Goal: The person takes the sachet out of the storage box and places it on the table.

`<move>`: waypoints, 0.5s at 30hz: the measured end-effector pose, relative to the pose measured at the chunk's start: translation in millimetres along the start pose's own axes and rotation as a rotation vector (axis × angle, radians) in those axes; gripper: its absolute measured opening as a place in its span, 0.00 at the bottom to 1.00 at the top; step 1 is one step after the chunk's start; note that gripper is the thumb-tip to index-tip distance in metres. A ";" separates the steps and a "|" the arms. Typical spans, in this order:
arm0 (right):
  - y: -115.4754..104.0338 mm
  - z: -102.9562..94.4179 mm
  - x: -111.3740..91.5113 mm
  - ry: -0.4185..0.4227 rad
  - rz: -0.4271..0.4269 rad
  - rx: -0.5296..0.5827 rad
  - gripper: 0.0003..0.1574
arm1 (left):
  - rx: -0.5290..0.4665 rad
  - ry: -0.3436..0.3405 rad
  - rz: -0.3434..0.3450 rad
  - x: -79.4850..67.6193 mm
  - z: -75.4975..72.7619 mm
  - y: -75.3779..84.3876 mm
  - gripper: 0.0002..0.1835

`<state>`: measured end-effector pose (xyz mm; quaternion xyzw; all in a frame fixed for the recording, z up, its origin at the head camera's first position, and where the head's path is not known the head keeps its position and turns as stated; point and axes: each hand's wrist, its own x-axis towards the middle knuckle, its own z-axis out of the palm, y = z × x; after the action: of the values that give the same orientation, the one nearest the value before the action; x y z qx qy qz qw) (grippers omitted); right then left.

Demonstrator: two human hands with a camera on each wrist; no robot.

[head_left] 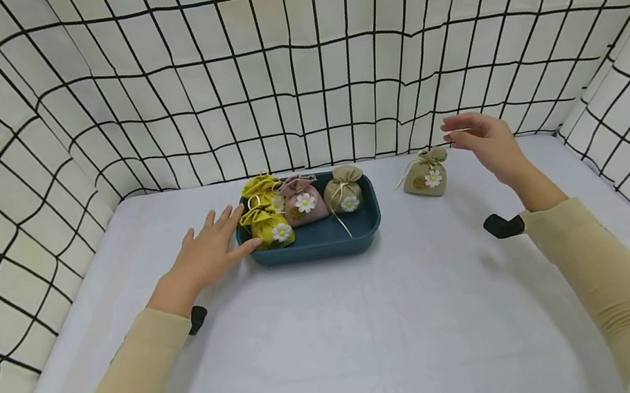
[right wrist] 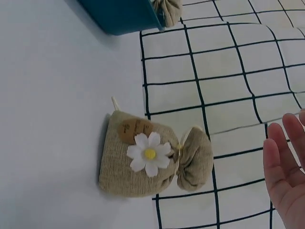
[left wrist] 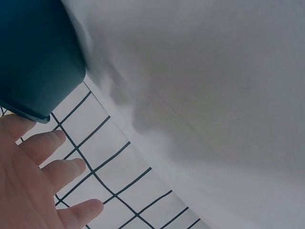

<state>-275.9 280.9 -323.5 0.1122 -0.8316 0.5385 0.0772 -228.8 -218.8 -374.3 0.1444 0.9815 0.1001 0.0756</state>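
Observation:
A blue plastic tray (head_left: 312, 252) holds several small drawstring pouches, each trimmed with a white daisy: yellow pouches (head_left: 264, 225) at the left, a pink pouch (head_left: 300, 210) in the middle and a tan pouch (head_left: 340, 193) at the right. My left hand (head_left: 205, 254) lies at the tray's left end with fingers spread, touching its rim. Another tan pouch (head_left: 427, 178) stands on the table, right of the tray; the right wrist view shows its daisy and brown label. Just beyond that pouch, my right hand (head_left: 486, 145) hovers with loosely bent fingers, holding nothing.
A white cloth covers the table (head_left: 341, 346). Black-lined grid walls (head_left: 291, 60) rise behind it and along both sides. Black wrist mounts (head_left: 504, 226) sit under both forearms.

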 end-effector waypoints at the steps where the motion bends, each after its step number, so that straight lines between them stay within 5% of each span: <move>1: -3.1 3.0 -0.5 0.007 -0.016 0.009 0.22 | 0.000 0.002 0.001 0.1 -0.3 0.1 0.52; 8: -17.7 28.8 -0.7 0.031 -0.125 0.117 0.17 | 0.000 0.003 0.000 0.3 -1.4 0.6 0.51; 15: -31.7 61.1 -3.0 -0.061 -0.165 0.198 0.17 | 0.008 0.013 0.004 -0.2 0.4 -0.5 0.51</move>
<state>-264.9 212.9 -321.4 0.2036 -0.7641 0.6063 0.0842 -228.7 -219.3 -374.8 0.1459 0.9822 0.0971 0.0683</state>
